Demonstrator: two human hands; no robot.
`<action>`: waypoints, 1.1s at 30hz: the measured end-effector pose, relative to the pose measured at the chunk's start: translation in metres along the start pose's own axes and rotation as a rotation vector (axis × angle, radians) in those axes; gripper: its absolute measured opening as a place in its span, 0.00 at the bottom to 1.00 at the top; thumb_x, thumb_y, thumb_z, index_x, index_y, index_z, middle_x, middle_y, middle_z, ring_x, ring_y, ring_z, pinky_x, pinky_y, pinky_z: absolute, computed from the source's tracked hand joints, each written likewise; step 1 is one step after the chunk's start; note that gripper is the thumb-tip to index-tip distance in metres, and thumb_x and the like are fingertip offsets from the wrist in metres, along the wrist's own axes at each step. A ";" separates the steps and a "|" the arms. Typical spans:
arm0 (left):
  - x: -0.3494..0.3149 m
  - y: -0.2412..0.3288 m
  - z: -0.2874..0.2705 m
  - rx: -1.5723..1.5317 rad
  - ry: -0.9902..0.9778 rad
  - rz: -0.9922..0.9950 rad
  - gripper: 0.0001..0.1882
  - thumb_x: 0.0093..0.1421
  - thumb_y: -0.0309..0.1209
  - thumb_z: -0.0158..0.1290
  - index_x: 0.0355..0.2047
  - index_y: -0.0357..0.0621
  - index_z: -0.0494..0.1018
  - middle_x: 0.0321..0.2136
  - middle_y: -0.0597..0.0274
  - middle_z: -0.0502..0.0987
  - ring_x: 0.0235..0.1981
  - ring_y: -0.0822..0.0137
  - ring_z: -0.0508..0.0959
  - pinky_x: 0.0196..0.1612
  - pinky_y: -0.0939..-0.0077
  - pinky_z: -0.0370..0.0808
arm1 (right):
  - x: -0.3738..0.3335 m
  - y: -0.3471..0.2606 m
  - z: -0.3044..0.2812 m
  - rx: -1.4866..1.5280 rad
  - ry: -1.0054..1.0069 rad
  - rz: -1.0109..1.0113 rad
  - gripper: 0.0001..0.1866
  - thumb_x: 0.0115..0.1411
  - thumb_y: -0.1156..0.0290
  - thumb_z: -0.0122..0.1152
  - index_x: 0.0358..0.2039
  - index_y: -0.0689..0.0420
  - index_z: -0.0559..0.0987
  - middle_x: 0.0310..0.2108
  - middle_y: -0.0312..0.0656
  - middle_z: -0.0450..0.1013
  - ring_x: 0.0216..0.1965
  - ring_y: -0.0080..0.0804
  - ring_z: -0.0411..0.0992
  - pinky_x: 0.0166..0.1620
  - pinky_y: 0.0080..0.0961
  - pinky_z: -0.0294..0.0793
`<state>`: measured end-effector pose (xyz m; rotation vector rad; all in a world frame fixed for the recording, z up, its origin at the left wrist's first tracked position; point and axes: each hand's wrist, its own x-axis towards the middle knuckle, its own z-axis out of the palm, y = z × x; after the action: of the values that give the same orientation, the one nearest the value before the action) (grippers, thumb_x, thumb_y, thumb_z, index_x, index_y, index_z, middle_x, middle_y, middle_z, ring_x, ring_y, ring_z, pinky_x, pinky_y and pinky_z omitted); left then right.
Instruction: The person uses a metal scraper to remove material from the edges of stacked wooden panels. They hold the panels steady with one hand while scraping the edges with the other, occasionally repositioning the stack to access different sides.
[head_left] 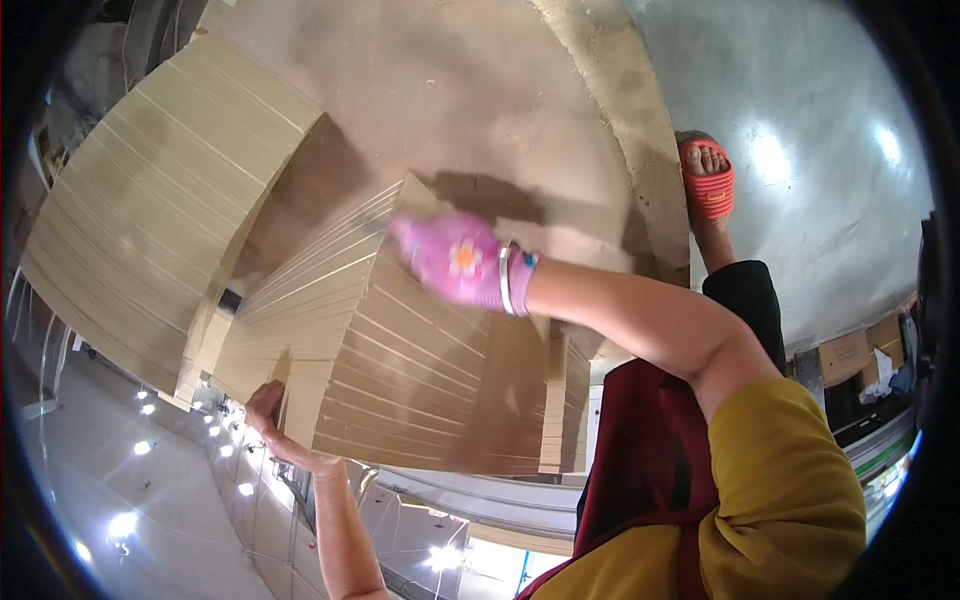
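A tall stack of flat brown cardboard sheets (420, 370) stands in the middle, its layered edges showing as pale lines. My right hand (460, 260), in a pink glove with a flower on it and a metal bangle at the wrist, is over the stack's upper corner. Motion smears its fingers, so their grip cannot be made out. Bare, my left hand (268, 412) rests against the left side of the same stack, low down, with its fingers laid along the cardboard edges.
Another big cardboard stack (170, 200) stands to the left, with a narrow gap between. A smaller stack (565, 405) sits close on the right. A foot in a red slipper (708, 180) is on the grey floor (800, 230). Cardboard boxes (850, 355) lie at far right.
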<state>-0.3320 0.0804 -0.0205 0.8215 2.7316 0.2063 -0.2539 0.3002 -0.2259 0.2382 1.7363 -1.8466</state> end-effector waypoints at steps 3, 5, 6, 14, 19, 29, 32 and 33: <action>0.009 -0.001 0.001 -0.026 0.002 -0.061 0.27 0.65 0.48 0.25 0.39 0.38 0.67 0.36 0.54 0.69 0.39 0.57 0.68 0.48 0.60 0.63 | 0.009 0.011 0.009 -0.366 0.118 -0.049 0.07 0.58 0.74 0.49 0.37 0.60 0.70 0.24 0.42 0.70 0.24 0.31 0.72 0.23 0.24 0.71; 0.007 0.006 0.003 -0.012 0.023 -0.046 0.27 0.65 0.48 0.26 0.39 0.38 0.67 0.35 0.54 0.69 0.39 0.58 0.68 0.47 0.60 0.63 | -0.024 -0.023 0.028 -1.216 0.102 -0.553 0.07 0.61 0.71 0.46 0.37 0.60 0.70 0.22 0.43 0.70 0.25 0.33 0.73 0.23 0.26 0.71; 0.008 0.009 0.005 0.008 0.039 -0.008 0.27 0.65 0.48 0.27 0.39 0.38 0.67 0.35 0.54 0.70 0.38 0.58 0.68 0.47 0.61 0.63 | -0.026 -0.031 0.024 -0.848 0.085 -0.408 0.09 0.62 0.68 0.44 0.35 0.60 0.70 0.21 0.43 0.70 0.24 0.35 0.72 0.24 0.29 0.72; 0.017 0.009 0.004 0.107 -0.010 0.125 0.24 0.64 0.46 0.39 0.47 0.34 0.61 0.33 0.51 0.69 0.36 0.54 0.69 0.40 0.58 0.66 | -0.041 -0.059 0.008 0.163 0.040 -0.043 0.08 0.61 0.68 0.44 0.32 0.59 0.69 0.17 0.47 0.67 0.18 0.37 0.69 0.22 0.34 0.68; 0.013 0.005 -0.001 0.086 -0.026 0.109 0.25 0.65 0.46 0.38 0.46 0.33 0.61 0.32 0.51 0.69 0.33 0.53 0.70 0.38 0.59 0.66 | -0.008 -0.002 0.024 0.442 0.187 -0.023 0.08 0.59 0.73 0.44 0.36 0.63 0.68 0.23 0.52 0.72 0.25 0.43 0.74 0.27 0.37 0.72; 0.019 0.012 -0.001 0.160 -0.001 0.278 0.33 0.60 0.45 0.49 0.56 0.35 0.54 0.35 0.48 0.70 0.33 0.52 0.71 0.36 0.58 0.67 | -0.024 -0.042 0.005 0.055 0.124 -0.040 0.11 0.64 0.65 0.42 0.36 0.60 0.67 0.20 0.52 0.70 0.23 0.43 0.73 0.27 0.37 0.73; 0.021 0.006 -0.001 0.157 -0.006 0.283 0.35 0.59 0.45 0.50 0.57 0.34 0.53 0.36 0.49 0.70 0.33 0.52 0.71 0.36 0.59 0.66 | -0.037 -0.068 -0.004 0.188 -0.045 -0.055 0.14 0.65 0.62 0.41 0.40 0.60 0.68 0.20 0.50 0.71 0.22 0.44 0.73 0.25 0.37 0.72; 0.019 0.009 -0.002 0.173 -0.024 0.255 0.35 0.59 0.45 0.51 0.57 0.34 0.53 0.36 0.49 0.70 0.34 0.52 0.71 0.36 0.59 0.66 | -0.054 -0.091 -0.003 0.186 -0.184 -0.043 0.14 0.65 0.63 0.40 0.39 0.61 0.68 0.21 0.52 0.71 0.23 0.45 0.74 0.26 0.36 0.73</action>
<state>-0.3433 0.0989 -0.0210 1.2124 2.6436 0.0103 -0.2581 0.3167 -0.1212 0.1000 1.4582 -1.9957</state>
